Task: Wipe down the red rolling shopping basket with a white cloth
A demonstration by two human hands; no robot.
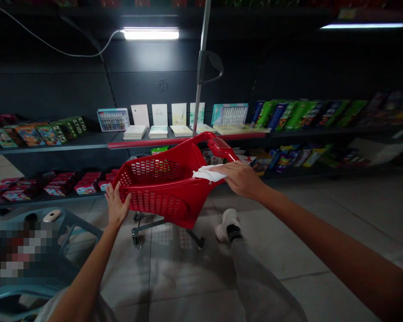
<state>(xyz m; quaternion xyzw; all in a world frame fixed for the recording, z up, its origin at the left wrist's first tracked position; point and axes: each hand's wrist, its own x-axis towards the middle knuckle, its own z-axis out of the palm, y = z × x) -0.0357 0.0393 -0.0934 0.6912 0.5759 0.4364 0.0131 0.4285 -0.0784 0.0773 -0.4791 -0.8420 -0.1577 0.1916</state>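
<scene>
A red plastic shopping cart (pixel 168 201) on a grey wheeled frame stands in front of me, its basket hollow and perforated. My left hand (pixel 117 203) rests against the basket's left front corner, fingers spread. At the handle end, my right hand (pixel 240 178) presses a folded white cloth (pixel 208 173) onto the upper rim, just below the red handle (pixel 221 147). The fingers of that hand are closed over the cloth, and its far edge sticks out to the left.
Dark shelves (pixel 53 150) with boxes, booklets and snack packs run behind the cart. A metal pole (pixel 201 40) rises behind the basket. At lower left stands a blue-grey plastic stool (pixel 75 219) with things on it. My shoe (pixel 229 221) is on the tiled floor right of the cart.
</scene>
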